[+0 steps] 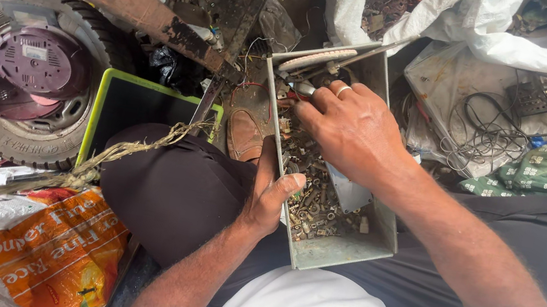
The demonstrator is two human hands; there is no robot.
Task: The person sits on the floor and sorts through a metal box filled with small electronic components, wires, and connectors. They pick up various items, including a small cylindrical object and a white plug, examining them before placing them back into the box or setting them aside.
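A seated person's left hand [270, 202] grips the rim of a metal tray [339, 251] resting on the lap, steadying it, while the right hand [352, 130] digs fingers-down among small screws [317, 202]; picking slowly avoids spills.

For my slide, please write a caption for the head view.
Right hand digs among small metal parts in a grey tray; left hand steadies its edge.

Even, diffuse daylight; shadows soft and shallow. The white sacks [534, 35] at top right are near overexposure. Focus is sharp centrally; wide-angle distortion bends the edges, with slight softness at the corners.
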